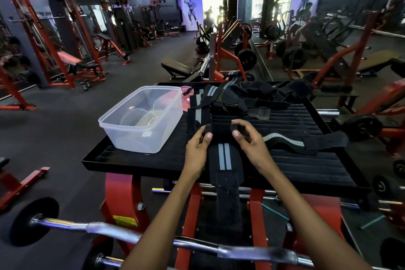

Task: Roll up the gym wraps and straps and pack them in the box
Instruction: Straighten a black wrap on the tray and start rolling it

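Both hands hold one black wrap point(223, 155) with two grey stripes over the near edge of the desk point(153, 160). The left hand point(197, 149) pinches the wrap's far end at its left corner, thumb on top; the right hand point(249, 140) pinches the right corner the same way. That far end looks folded over between the thumbs, and the rest of the wrap hangs off the desk's near edge towards the person. The clear box point(142, 118) stands open on the desk's left part, just left of the hands, apart from them. A second striped wrap point(302, 140) lies flat to the right. A pile of black wraps and straps point(243, 96) sits at the far side. A barbell point(131, 234) crosses below the forearms
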The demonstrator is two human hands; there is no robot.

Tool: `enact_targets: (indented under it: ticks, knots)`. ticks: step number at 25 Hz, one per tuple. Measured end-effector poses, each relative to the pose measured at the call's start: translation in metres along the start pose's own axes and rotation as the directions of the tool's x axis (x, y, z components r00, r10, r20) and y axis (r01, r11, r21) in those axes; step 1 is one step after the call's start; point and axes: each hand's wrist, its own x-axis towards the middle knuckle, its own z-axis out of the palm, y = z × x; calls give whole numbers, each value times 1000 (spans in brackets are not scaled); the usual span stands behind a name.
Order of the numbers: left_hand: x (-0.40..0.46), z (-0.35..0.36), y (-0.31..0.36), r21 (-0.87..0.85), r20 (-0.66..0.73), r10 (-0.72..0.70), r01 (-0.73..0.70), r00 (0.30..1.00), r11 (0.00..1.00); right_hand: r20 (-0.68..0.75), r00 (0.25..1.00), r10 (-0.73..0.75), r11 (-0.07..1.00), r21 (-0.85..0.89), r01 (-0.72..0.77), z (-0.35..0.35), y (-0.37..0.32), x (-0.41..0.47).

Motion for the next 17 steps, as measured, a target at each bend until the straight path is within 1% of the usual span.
enact_targets:
  ticks: [2,6,7,9,11,12,15,17]
  knots:
    - [-3,-1,2,-6,16,37,-37,999,999,-2,999,43,998,44,-43,-1,-1,0]
    - [-5,3,8,-103,34,-91,94,995,990,10,1000,6,1000,3,-6,-3,0,-1]
    - [-4,3,9,-113,12,-83,84,996,990,20,1000,6,1000,-5,-6,-3,0,-1]
    - [-5,0,10,-103,-24,-18,15,1000,995,39,999,31,1000,2,-31,-2,-2,-2]
    - [-8,0,13,-73,1,33,-33,999,997,28,998,54,998,28,-55,-1,-4,-1]
    - [-9,0,13,-70,17,25,-24,1000,997,10,999,50,998,36,-51,-2,-5,-1]
    - [-7,1,14,-131,36,-85,89,996,987,-19,1000,5,999,38,-4,-3,-4,0]
    - [-5,0,14,-172,17,-96,97,995,980,-9,1000,8,999,34,-7,-3,-3,0]
